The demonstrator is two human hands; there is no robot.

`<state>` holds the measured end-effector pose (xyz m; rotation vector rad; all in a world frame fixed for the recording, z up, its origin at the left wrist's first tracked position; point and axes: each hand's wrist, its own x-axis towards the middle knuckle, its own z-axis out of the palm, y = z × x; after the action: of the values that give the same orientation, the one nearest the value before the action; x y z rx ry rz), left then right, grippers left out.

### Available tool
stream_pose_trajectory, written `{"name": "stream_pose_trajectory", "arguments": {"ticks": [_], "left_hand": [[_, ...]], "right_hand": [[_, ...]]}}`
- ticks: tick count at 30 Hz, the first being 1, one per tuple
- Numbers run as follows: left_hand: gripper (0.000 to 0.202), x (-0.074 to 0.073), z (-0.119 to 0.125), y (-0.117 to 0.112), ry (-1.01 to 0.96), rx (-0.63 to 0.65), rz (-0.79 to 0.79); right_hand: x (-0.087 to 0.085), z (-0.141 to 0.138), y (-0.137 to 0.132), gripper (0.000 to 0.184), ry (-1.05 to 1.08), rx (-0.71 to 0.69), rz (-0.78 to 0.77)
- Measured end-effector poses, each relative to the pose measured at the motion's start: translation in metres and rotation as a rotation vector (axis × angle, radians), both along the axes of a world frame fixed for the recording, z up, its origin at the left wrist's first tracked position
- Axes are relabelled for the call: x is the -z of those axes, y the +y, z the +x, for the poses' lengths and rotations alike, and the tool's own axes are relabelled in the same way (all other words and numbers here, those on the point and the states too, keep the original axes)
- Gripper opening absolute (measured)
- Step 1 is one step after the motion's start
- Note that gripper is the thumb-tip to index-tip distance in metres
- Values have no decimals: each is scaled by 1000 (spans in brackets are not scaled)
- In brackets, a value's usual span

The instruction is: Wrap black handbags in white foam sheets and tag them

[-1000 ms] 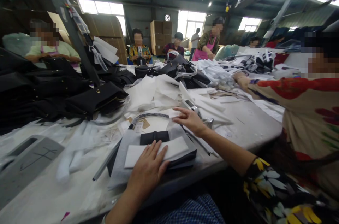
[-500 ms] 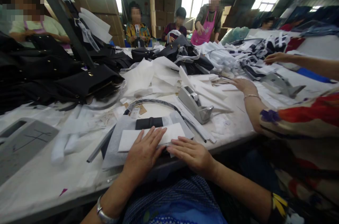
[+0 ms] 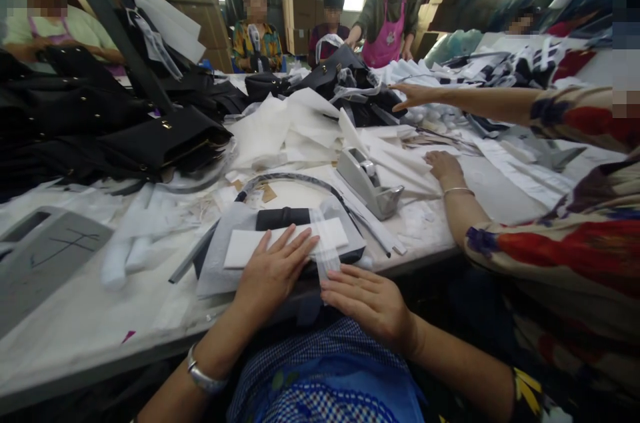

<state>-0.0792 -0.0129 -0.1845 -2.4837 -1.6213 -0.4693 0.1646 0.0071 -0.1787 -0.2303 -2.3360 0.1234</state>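
My left hand lies flat, fingers spread, on a white foam sheet that covers a black bag wrapped in grey cloth at the table's near edge. My right hand rests flat next to it, fingers stretched out, at the bag's near right corner, touching a strip of clear tape that runs over the wrap. The bag's curved handle arches behind it.
A grey tape dispenser stands right of the bag. Black handbags pile at the left, white wrapping sheets in the middle. A co-worker's arms reach over the table from the right. Other people sit at the far side.
My right hand has come back from the tape dispenser to the bag's near edge, and a strip of tape now lies over the wrap. The co-worker's arm has reached further across.
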Motion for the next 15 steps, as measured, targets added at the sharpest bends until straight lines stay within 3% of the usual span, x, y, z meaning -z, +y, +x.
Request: {"name": "stream_pose_trajectory", "arguments": {"ticks": [7,15], "left_hand": [[46,-1,1,-1,-15,-3,-16],[39,-13,-1,1,-135,28,-173]], "right_hand": [[13,6,-22,25,-27,21,-37],[41,0,5,24,-10,63,128]]}}
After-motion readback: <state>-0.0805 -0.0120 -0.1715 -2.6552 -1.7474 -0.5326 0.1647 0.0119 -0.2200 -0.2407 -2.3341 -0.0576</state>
